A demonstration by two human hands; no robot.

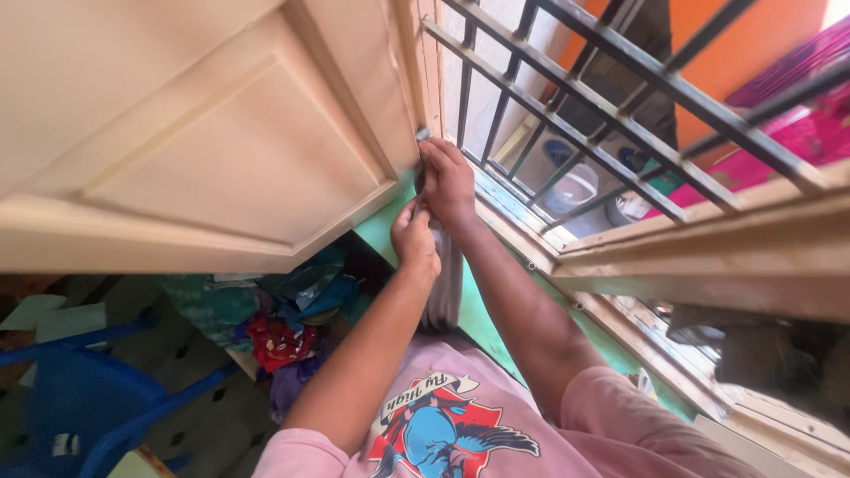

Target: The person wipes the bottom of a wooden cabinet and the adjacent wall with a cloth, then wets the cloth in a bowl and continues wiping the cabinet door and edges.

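Smooth panelled wooden shutter (221, 150); both hands at edge

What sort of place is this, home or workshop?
Probably a lived-in room at home, at a window. Both hands, left hand and right hand, work at the edge of a pale wooden shutter beside dark window bars. A clothes pile and a blue plastic chair sit below.

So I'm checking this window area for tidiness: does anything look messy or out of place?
Yes: a heap of crumpled clothes lies loose below the wooden shutter, beside a blue chair. At the shutter's edge, the left hand and right hand look orderly.
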